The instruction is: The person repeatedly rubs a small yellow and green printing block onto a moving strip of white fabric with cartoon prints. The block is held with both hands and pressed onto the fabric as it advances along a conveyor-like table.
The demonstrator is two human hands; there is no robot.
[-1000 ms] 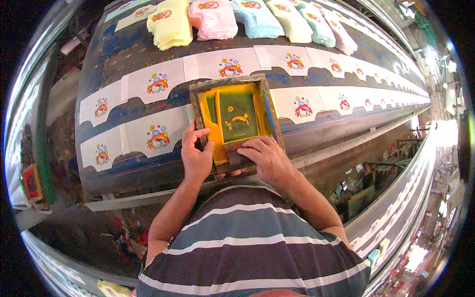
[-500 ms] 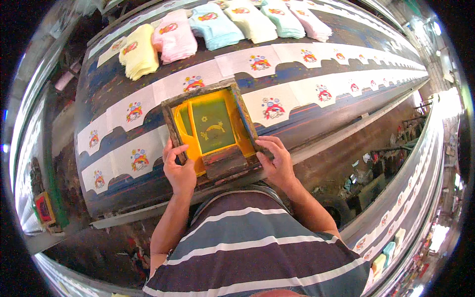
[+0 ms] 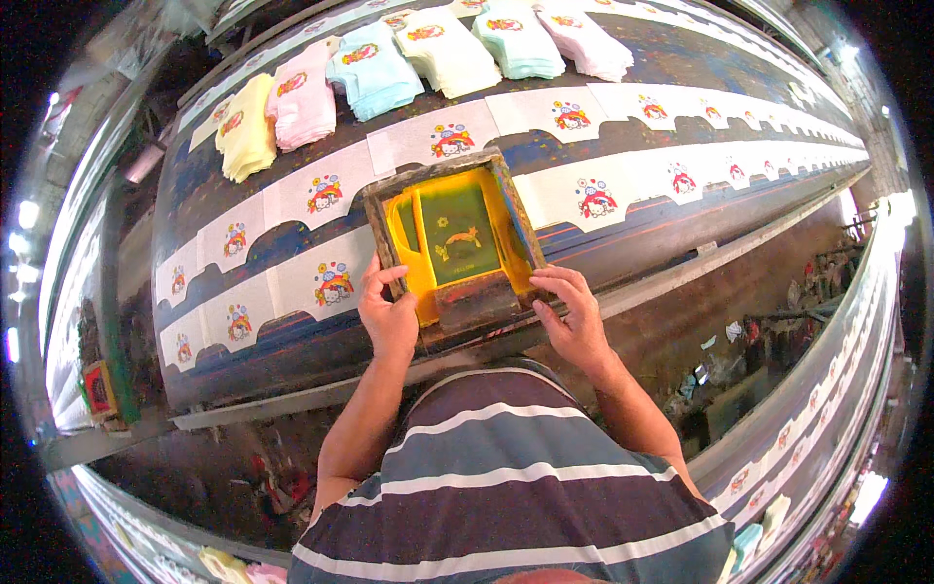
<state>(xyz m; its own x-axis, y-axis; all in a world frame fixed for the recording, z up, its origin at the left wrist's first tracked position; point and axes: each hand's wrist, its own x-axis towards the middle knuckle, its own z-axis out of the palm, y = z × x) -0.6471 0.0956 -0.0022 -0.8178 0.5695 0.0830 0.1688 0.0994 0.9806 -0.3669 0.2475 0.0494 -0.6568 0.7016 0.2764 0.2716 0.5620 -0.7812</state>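
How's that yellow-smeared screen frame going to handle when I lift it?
The screen frame will probably stay stiff, given its thick, wooden-looking bars. Its inner edges could be slippery, since glossy yellow ink coats them. The thin-looking green mesh panel may give or tear if pressed, so the outer bars, where both hands are now, look the safer hold.

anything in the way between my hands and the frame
Nothing visible: the left hand is on the frame's left side, the right hand at its right edge, with nothing seen between.
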